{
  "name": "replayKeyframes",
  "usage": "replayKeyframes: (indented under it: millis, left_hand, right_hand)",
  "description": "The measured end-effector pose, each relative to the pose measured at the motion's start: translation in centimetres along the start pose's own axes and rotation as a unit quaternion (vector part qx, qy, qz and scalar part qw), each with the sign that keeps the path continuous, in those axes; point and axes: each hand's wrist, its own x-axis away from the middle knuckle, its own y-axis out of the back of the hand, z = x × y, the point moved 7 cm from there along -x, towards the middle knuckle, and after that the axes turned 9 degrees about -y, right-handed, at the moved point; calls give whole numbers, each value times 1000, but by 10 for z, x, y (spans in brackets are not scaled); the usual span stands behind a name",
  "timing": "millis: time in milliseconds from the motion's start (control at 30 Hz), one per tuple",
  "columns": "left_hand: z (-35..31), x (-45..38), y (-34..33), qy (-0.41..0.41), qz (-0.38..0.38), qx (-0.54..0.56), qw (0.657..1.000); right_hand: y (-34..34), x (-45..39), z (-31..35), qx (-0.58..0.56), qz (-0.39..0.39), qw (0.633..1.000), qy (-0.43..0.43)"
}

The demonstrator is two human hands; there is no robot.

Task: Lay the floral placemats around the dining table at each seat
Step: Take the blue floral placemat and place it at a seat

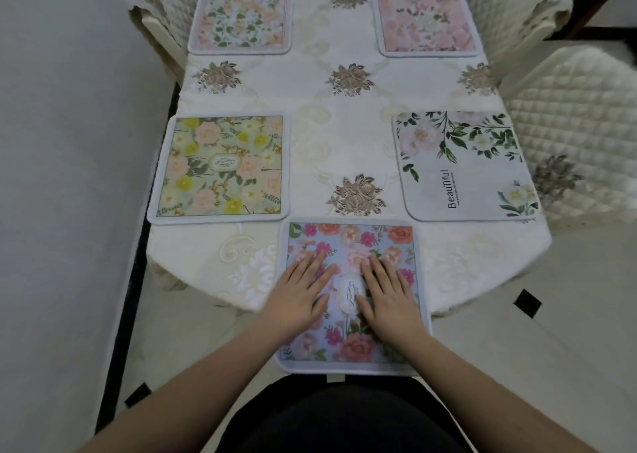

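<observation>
A blue placemat with pink and orange flowers (351, 246) lies at the near end of the dining table (344, 135). My left hand (300, 290) and my right hand (387, 292) rest flat on it, fingers straight, side by side around its oval label. Several other floral placemats lie around the table: a yellow-and-peach one (220, 166) at near left, a white one marked "Beautiful" (465, 166) at near right, a pale green-leafed one (241, 22) at far left and a pink one (427, 23) at far right.
A cream embroidered tablecloth (348, 80) covers the table. Quilted cream chairs stand at the right (572, 115), the far right (499, 8) and the far left (155, 4). A plain wall (69, 142) runs close along the left side.
</observation>
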Motion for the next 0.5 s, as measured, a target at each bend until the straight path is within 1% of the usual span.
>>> replayKeyframes:
  millis: [133, 200, 267, 400, 500]
  left_hand:
    - [9, 6, -5, -4, 6, 10, 1000]
    - [13, 7, -6, -1, 11, 15, 1000]
    - [15, 7, -6, 0, 8, 15, 1000]
    - [17, 9, -7, 1, 4, 19, 1000]
    - [19, 10, -7, 18, 5, 16, 1000]
  right_hand:
    - [1, -2, -6, -14, -12, 1000, 2]
    - [2, -2, -13, -23, -23, 999, -13]
    - [2, 1, -22, -15, -39, 999, -23]
    - [2, 3, -31, 6, -41, 999, -8]
    - [6, 5, -36, -19, -46, 998, -42]
